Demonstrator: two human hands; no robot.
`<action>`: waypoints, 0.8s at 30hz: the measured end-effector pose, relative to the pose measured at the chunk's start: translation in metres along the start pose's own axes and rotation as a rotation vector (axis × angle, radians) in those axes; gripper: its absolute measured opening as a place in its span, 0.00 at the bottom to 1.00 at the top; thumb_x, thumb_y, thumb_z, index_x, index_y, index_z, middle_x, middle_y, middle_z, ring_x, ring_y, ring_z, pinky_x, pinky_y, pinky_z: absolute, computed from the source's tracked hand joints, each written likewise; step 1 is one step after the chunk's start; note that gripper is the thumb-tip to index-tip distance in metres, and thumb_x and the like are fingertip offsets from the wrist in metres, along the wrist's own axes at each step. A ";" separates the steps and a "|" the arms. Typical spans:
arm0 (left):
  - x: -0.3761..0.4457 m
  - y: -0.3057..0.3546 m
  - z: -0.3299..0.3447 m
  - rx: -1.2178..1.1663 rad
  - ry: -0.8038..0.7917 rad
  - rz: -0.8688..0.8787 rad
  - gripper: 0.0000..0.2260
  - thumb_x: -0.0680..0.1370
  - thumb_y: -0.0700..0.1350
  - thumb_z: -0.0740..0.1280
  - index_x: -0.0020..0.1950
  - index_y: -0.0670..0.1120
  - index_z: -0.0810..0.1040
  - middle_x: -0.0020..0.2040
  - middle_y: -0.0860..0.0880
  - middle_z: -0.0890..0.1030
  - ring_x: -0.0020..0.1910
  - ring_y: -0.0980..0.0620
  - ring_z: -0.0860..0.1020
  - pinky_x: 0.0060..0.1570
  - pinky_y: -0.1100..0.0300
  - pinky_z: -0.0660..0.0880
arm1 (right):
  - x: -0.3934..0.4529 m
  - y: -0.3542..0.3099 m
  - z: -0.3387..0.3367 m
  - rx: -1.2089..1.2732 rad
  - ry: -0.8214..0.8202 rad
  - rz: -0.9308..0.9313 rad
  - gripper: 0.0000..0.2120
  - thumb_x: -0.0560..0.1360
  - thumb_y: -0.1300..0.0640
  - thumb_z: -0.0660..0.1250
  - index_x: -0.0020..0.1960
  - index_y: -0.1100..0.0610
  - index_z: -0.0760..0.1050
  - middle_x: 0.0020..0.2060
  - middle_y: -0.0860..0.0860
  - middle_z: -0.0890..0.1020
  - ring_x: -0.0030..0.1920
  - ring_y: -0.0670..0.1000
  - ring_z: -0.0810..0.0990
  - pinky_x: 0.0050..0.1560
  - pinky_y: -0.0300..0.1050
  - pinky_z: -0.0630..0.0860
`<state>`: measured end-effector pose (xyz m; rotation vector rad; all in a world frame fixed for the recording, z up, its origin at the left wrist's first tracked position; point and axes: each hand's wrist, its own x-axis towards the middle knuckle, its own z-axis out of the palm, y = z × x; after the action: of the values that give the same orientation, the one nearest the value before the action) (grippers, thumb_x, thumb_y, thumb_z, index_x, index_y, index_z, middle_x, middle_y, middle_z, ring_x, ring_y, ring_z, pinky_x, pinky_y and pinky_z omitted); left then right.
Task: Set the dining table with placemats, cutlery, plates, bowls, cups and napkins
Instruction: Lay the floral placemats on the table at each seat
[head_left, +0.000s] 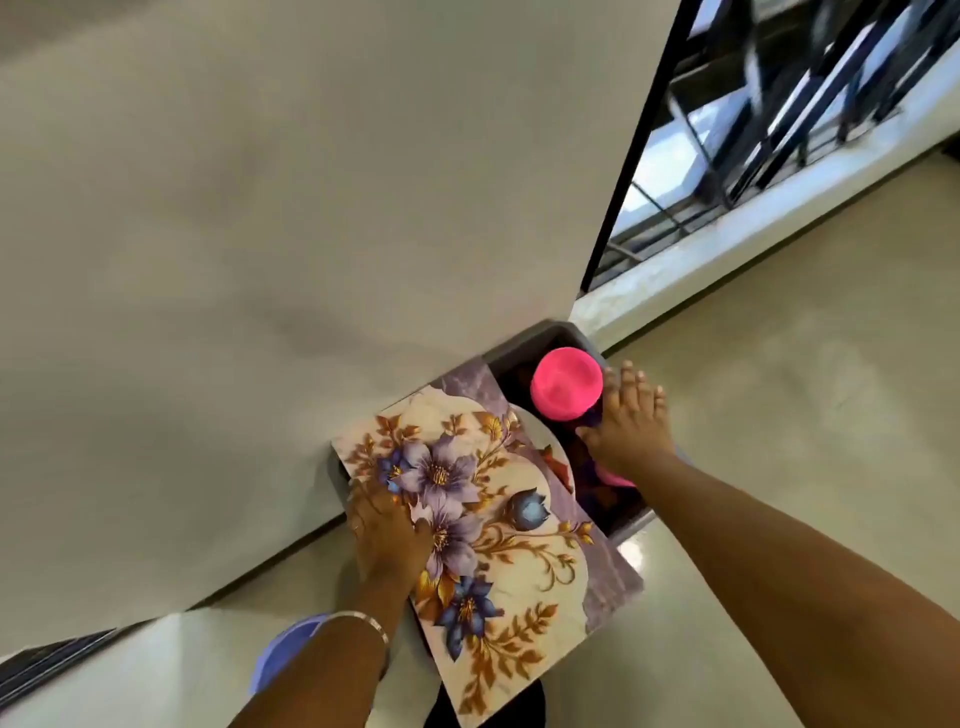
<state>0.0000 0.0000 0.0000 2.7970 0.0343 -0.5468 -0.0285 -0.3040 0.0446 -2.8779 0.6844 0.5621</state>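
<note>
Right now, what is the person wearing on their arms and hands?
Both forearms are bare, with no sleeves showing. The left wrist wears a thin silver-coloured bangle, and the left hand seems to have a small ring on one finger. The right hand shows no jewellery.

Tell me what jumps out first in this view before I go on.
The floral placemat stands out most, lying across the grey bin against the wall, with the left hand gripping its edge. Next is the bright pink cup inside the bin, where the right hand reaches beside it.
</note>
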 end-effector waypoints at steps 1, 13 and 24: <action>0.005 0.000 0.005 -0.037 -0.072 -0.138 0.43 0.70 0.46 0.74 0.76 0.35 0.53 0.75 0.33 0.57 0.74 0.34 0.58 0.72 0.44 0.60 | 0.010 0.004 0.003 0.026 -0.008 0.060 0.42 0.77 0.39 0.57 0.78 0.58 0.38 0.77 0.61 0.42 0.77 0.61 0.42 0.74 0.59 0.41; 0.032 -0.025 0.031 -0.351 -0.202 -0.766 0.27 0.76 0.41 0.70 0.68 0.29 0.63 0.65 0.30 0.72 0.63 0.31 0.73 0.60 0.45 0.71 | 0.092 0.047 0.040 0.443 -0.258 0.375 0.30 0.70 0.37 0.67 0.60 0.58 0.70 0.48 0.56 0.77 0.49 0.58 0.78 0.56 0.59 0.76; 0.027 -0.035 0.017 -0.254 -0.197 -0.631 0.16 0.77 0.39 0.68 0.61 0.32 0.72 0.59 0.31 0.77 0.57 0.31 0.76 0.53 0.45 0.75 | 0.068 0.072 0.047 0.562 -0.338 0.465 0.37 0.65 0.36 0.73 0.63 0.58 0.68 0.58 0.60 0.73 0.55 0.60 0.75 0.53 0.52 0.76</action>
<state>0.0159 0.0280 -0.0345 2.4343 0.8962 -0.8808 -0.0206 -0.3863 -0.0281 -2.0481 1.2243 0.7403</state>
